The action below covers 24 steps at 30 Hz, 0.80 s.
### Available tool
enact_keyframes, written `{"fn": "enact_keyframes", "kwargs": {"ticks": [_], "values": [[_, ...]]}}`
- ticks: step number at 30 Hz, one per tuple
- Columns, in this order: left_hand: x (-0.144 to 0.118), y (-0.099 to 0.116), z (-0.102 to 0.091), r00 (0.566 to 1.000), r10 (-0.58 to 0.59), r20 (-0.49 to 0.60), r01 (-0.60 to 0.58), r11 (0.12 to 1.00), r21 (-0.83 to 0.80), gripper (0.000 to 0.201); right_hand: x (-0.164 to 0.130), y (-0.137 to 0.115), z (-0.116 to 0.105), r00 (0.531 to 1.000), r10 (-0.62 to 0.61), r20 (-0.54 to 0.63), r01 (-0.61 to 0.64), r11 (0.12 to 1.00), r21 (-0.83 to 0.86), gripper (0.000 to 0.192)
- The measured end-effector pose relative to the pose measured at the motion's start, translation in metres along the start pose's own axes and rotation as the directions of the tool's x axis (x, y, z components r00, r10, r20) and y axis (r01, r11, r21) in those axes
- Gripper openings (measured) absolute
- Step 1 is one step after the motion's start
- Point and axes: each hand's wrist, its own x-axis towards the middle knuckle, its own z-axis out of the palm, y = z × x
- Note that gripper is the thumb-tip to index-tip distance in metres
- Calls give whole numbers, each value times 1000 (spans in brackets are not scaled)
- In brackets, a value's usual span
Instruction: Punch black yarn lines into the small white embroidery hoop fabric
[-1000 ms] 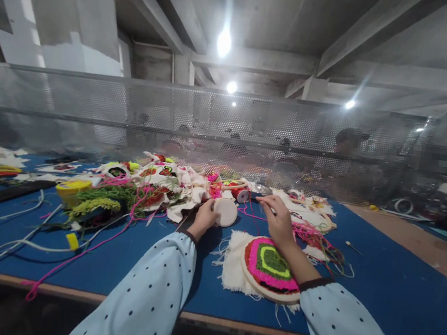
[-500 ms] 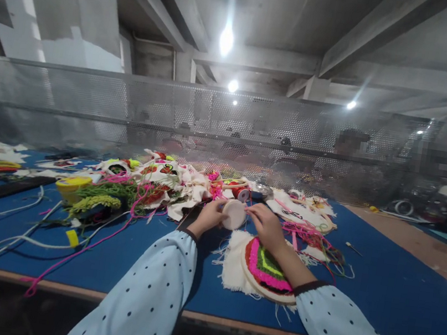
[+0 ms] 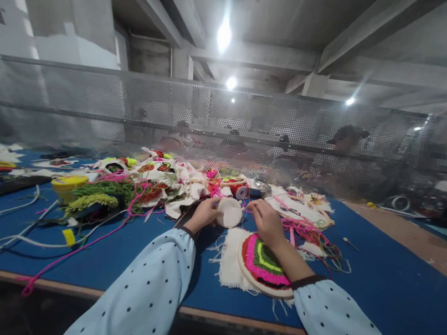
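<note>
My left hand (image 3: 203,216) is closed on the edge of a round cream disc (image 3: 230,214), held upright above the table. What the disc is I cannot make out. Just right of it is my right hand (image 3: 266,222), thumb and fingertips pinched together, apart from the disc; anything between them is too small to name. Below my right wrist lies an embroidery hoop (image 3: 263,262) with thick pink, green, red and yellow yarn stitching. Its frayed white cloth (image 3: 230,263) spreads out to the left, and my right forearm covers part of the hoop.
Behind my hands is a heap of embroidered cloths (image 3: 171,182). Tangled pink yarn (image 3: 302,231) lies to the right. A yellow cup (image 3: 69,186), green yarn (image 3: 95,205) and a white cord (image 3: 19,240) are on the left. A perforated metal screen (image 3: 229,129) stands behind the blue table (image 3: 381,292).
The disc has tilted slightly in my left hand and sits a little higher. My right fingertips have drawn slightly away from it. The whole view has shifted a little.
</note>
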Motion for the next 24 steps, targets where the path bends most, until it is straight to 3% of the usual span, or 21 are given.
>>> {"fn": "enact_keyframes", "kwargs": {"ticks": [4,6,10,16,19,24], "values": [[-3,5,-1,994,105,17,-105,994,0,53,-4,7,15,970,-13,243,35,995,-90,26],[-4,5,-2,990,138,-20,-137,990,26,53,-4,6,17,962,9,274,13,997,-78,27],[-3,3,-3,988,148,-45,-144,987,72,53,-2,1,9,993,69,99,-70,997,9,27],[-4,8,-2,980,183,72,-187,981,43,57,2,4,-2,982,181,-59,-181,983,6,27],[-7,13,0,977,198,79,-201,979,40,54,3,6,0,982,172,-75,-163,980,116,27],[-11,19,4,955,246,164,-242,969,-45,55,0,6,9,987,158,20,-157,944,289,25]]}}
